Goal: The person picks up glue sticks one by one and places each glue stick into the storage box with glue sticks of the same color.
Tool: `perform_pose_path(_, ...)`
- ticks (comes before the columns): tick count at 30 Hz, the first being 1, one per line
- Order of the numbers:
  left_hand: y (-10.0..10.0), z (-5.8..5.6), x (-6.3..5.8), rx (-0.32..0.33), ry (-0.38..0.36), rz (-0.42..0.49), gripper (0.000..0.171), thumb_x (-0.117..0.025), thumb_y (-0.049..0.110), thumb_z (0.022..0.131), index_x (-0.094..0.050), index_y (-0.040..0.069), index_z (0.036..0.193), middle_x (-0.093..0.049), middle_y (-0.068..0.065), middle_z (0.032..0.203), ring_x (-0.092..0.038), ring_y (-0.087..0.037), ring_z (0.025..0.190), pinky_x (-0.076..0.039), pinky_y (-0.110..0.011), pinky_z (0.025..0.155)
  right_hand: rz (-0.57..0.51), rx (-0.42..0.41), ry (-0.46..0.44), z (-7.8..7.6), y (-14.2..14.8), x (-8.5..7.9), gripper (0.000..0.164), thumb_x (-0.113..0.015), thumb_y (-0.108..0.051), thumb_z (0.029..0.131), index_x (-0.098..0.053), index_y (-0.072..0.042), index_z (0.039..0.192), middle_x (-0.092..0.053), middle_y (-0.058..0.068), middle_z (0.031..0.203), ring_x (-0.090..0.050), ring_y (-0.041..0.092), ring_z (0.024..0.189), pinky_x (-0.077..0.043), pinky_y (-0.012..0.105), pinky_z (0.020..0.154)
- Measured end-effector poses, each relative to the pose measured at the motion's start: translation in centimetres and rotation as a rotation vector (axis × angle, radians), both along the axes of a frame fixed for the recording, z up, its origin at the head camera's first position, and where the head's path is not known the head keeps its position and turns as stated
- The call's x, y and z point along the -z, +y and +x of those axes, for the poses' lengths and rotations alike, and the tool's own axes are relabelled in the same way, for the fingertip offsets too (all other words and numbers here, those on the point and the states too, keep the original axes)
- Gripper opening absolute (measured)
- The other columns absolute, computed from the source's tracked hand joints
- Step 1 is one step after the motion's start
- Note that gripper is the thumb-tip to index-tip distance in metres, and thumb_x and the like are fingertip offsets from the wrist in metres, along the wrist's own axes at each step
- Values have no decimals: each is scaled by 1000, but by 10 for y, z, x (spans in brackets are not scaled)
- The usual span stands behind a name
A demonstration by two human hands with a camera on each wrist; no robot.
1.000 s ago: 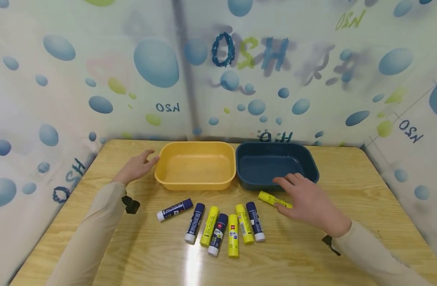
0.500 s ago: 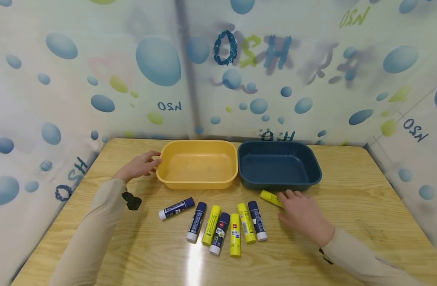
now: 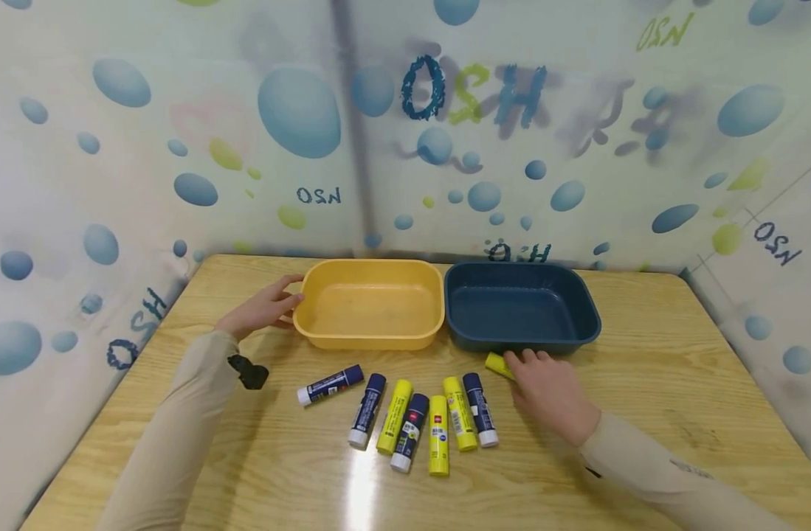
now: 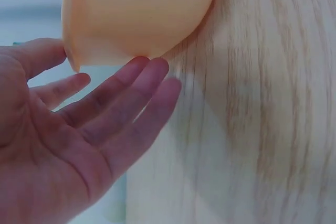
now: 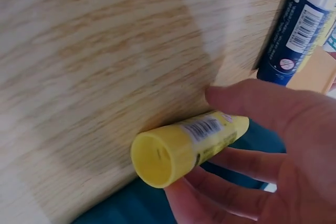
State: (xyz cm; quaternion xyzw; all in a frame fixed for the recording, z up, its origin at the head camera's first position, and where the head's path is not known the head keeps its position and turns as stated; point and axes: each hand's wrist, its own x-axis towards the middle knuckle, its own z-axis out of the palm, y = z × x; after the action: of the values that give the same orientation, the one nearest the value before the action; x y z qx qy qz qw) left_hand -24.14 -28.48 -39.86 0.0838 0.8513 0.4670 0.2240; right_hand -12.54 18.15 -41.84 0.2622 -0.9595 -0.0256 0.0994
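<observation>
My left hand [image 3: 262, 306] is at the left end of the yellow bin [image 3: 368, 343]. In the left wrist view its fingers [image 4: 126, 119] are spread loosely, with tips right at the bin's wall and rim. My right hand [image 3: 554, 391] straddles a yellow glue stick [image 3: 498, 363] that lies in front of the dark blue bin [image 3: 521, 345]. The right wrist view shows the fingers along one side of this glue stick and the thumb [image 5: 236, 98] on the other side, slightly apart from it. Part of the stick is hidden under the hand in the head view.
Several more glue sticks lie on the wooden table [image 3: 279, 457]: yellow ones such as the front glue stick [image 3: 438, 435], and navy ones with white ends, such as the leftmost glue stick [image 3: 330, 384]. Behind the bins hangs a bubble-patterned curtain [image 3: 378, 169].
My right hand has come down from beside the blue bin's front rim to around the yellow glue stick. My left hand has moved slightly right, up to the yellow bin's end.
</observation>
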Motion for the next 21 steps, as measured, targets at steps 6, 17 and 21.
perform_pose_path(6,-6,-1,5,-33,-50,119,65,-49,26,103,-13,10,154,-39,-34,138,-53,-44,115,-52,-47,88,26,8,-7,-2,-2,2,31,-80,-16,78,-63,-5,101,-59,10,75,-54,23,60,-40,29,39)
perform_pose_path(17,-11,-1,9,-24,-128,239,72,-53,14,100,-8,18,156,-27,-33,145,-49,-42,119,-50,-48,89,28,12,-58,-1,-3,-2,28,-79,-10,78,-63,-8,101,-59,8,75,-53,22,58,-38,28,38)
perform_pose_path(21,-11,-1,8,-26,-132,252,71,-53,13,100,-9,18,156,-28,-33,145,-49,-43,119,-51,-49,89,14,9,-98,0,-4,-4,27,-78,-9,78,-62,-10,99,-58,7,72,-51,21,56,-35,28,38)
